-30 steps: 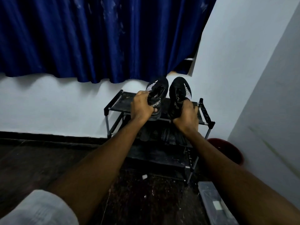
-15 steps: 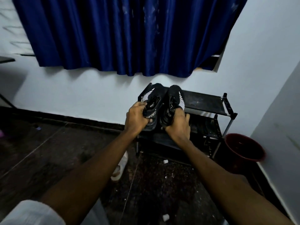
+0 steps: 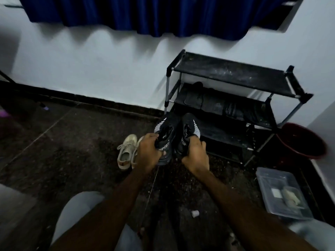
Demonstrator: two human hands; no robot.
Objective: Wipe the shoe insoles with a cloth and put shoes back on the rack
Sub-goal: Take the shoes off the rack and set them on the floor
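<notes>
Two black sport shoes with white stripes are held side by side, toes pointing away, low over the dark floor in front of the rack. My left hand grips the heel of the left black shoe. My right hand grips the heel of the right black shoe. The black three-shelf shoe rack stands against the white wall beyond them; its top shelf is bare, and dark items lie on the middle shelf. No cloth is visible.
A pair of pale sneakers lies on the floor left of my hands. A dark red bucket stands right of the rack. A clear plastic box lies at the right. A blue curtain hangs above.
Both hands have carried the black shoes off the rack's top shelf, down and toward me, to just above the floor. The view has tilted downward.
</notes>
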